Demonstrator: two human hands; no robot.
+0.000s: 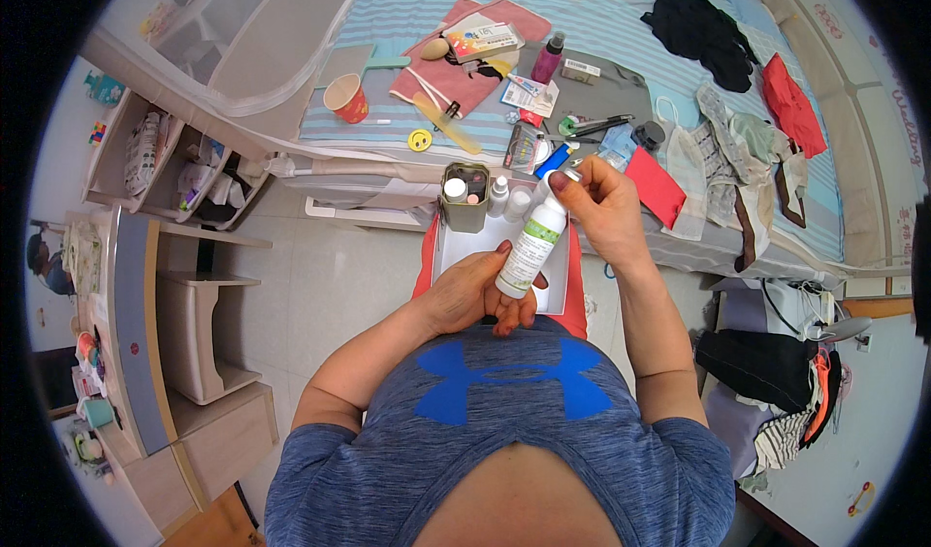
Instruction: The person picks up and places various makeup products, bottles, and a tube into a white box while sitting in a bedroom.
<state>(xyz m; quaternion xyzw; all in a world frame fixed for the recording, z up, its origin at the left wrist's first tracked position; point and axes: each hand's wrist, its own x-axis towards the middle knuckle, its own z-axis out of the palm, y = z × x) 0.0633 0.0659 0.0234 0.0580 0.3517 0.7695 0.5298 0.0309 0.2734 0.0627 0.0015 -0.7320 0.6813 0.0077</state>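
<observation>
A white bottle with a green-and-white label is held tilted above my lap, its top leaning to the right. My left hand is wrapped round its lower part. At the upper end, the fingers of my right hand pinch the bottle's white top, which they partly hide. Beneath the bottle, a shallow white box rests on my lap. In its far part stand a green-grey tin with several small containers inside, a small spray bottle and a white-capped bottle.
The bed ahead carries a paper cup, a pink cloth, a yellow comb, a purple spray bottle, a red envelope and scattered clothes. A wooden desk stands at left; clothes hang at right.
</observation>
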